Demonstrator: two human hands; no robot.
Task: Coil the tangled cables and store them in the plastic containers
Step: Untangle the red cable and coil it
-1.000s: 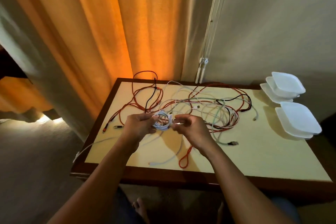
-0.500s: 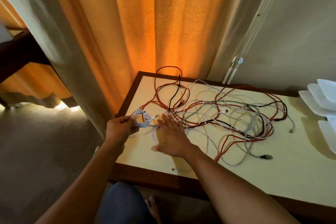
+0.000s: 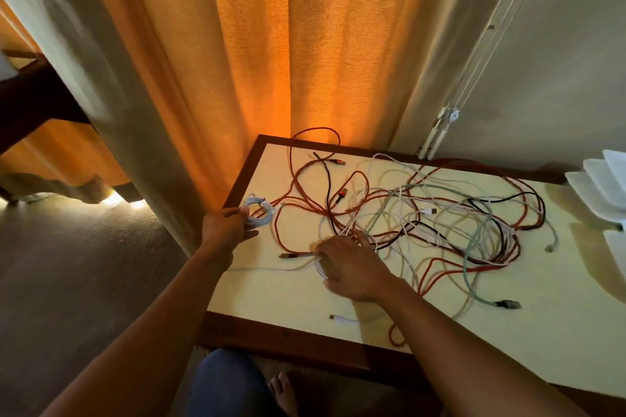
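1. White braided cable wound into a small coil (image 3: 260,213) lies at the left edge of the table (image 3: 257,298), which has a cream top and a dark wooden rim. I have only the head view on my feed.
2. I see the left hand (image 3: 225,227) gripping the coil's near side, with the thumb on top and the fingers curled under it.
3. Right of that, the tangle (image 3: 440,213) of red, black, white and pale green cables sprawls over the middle of the table, reaching almost to the far rim.
4. The right hand (image 3: 352,267) rests palm down on the tangle's near left part. Its fingers are slightly spread over white strands and the thumb lies beside a white loop. From this angle I cannot tell whether it pinches anything.
5. A pale green cable (image 3: 474,284) trails toward the near side and ends in a dark plug, and a loose white plug (image 3: 338,317) lies near the front rim under the right forearm.
6. The white plastic containers (image 3: 603,186) are stacked at the far right of the table, well apart from both hands and partly cut off by the frame.
7. An orange curtain (image 3: 271,44) hangs behind the table's far left corner.
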